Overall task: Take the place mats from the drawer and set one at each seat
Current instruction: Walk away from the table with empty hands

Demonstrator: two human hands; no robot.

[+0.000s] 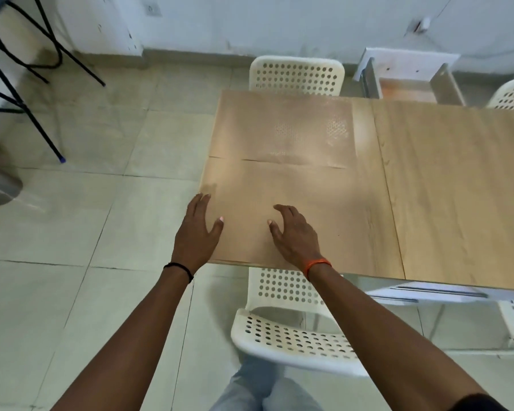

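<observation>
Nearest us stands one white perforated chair [291, 339], tucked under the tabletop [457, 188]. On it we count two tan place mats: the near mat [294, 197] and the far mat [282, 129], edges touching, each long axis running left to right. Our left hand [198, 229] rests flat on the near mat's left edge, grip released. Our right hand [294, 235] touches it with loosely bent fingers, grasping nothing.

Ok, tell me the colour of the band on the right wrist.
Orange. The band sits just behind the right hand, clearest in the head view.
</observation>
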